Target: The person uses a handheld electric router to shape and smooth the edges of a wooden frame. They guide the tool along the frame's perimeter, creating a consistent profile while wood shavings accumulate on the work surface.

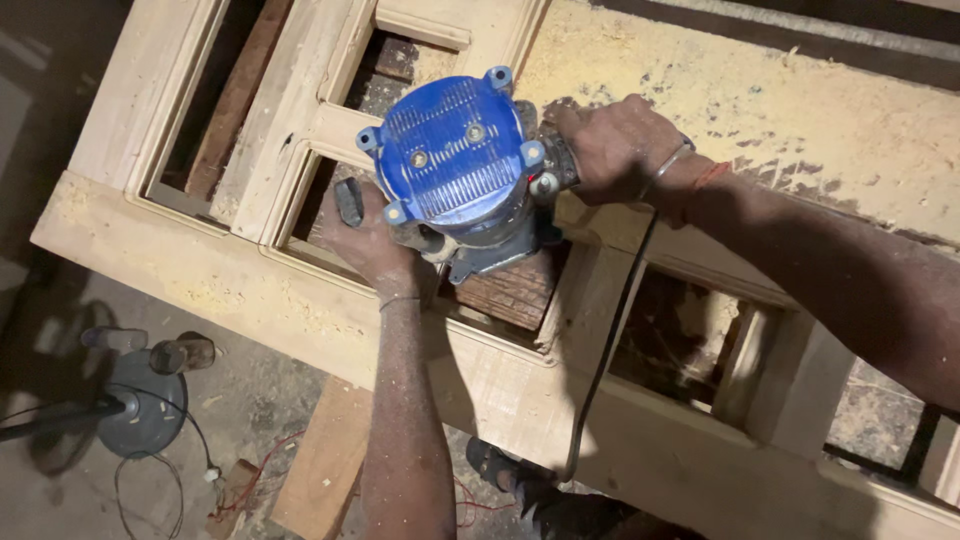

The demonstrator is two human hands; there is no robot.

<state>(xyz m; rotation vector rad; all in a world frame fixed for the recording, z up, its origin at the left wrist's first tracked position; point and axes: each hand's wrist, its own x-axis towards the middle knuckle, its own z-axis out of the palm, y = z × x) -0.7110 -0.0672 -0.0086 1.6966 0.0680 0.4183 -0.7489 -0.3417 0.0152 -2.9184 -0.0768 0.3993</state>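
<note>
**Two hands steady a blue router on a pale wooden door frame**

A person's left hand (375, 235) is wrapped around the dark side knob on the near-left of a blue-capped router (460, 165), fingers curled shut on the grip. The right hand (610, 150) is clenched on the opposite handle at the tool's far-right side, a metal bangle and a red thread showing at the wrist. The router stands upright over an open panel gap of a pale wooden door frame (200, 270), its base sitting at the inner edge of a rail near the frame's middle. A black power cord (605, 350) drops from the right side of the tool, crosses the frame's near rail and hangs over its near edge. Sawdust (760, 110) lies thick on the board along the far right edge. Below the near edge, on the floor, a loose wooden plank (325, 465) lies aslant, beside it a sandalled foot (500, 468). At the lower left corner stands a round grey stand base (145, 405) with thin wires trailing from it.
</note>
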